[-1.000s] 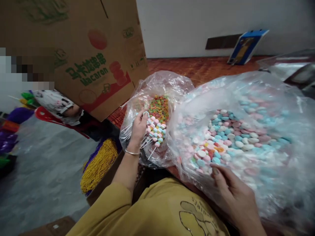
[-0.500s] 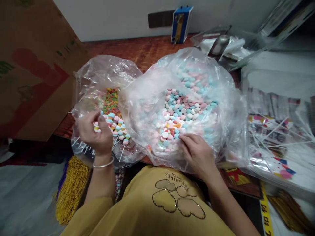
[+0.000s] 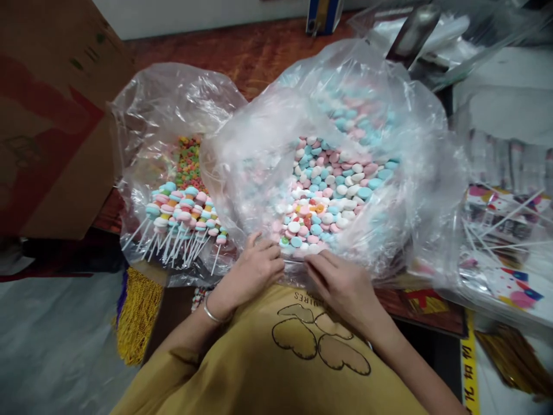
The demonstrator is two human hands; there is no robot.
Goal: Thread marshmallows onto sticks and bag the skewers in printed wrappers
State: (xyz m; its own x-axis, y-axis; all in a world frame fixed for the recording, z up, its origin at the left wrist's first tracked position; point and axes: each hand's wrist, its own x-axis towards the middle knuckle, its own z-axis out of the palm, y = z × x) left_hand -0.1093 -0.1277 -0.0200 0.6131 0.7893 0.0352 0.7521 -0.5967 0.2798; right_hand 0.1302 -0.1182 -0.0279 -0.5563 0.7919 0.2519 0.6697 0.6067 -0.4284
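My left hand [image 3: 259, 262] is closed at the front edge of a clear plastic bag [image 3: 242, 144], fingers curled. Facing it, my right hand [image 3: 345, 285] pinches with thumb and forefinger. A thin white stick [image 3: 295, 261] lies level between the fingertips of both hands; its ends are hidden by the fingers. Just beyond them the bag holds pink, blue and white candies [image 3: 337, 184], with a few orange and red ring candies [image 3: 311, 211] on top. To the left, candy skewers [image 3: 184, 210] with white sticks lie in a row on a second plastic bag [image 3: 173, 92].
Small multicoloured ring candies [image 3: 189, 161] fill part of the left bag. A cardboard box [image 3: 56, 127] stands at far left. Printed packets with loose white sticks [image 3: 496, 225] are at right. A bottle [image 3: 415, 34] and a blue box [image 3: 323, 16] stand at the back of the wooden table [image 3: 207, 49].
My left hand has moved from the candy skewers rightward to the bag's front edge, close to my right hand. My right hand has drawn slightly toward me. The view has tilted down.
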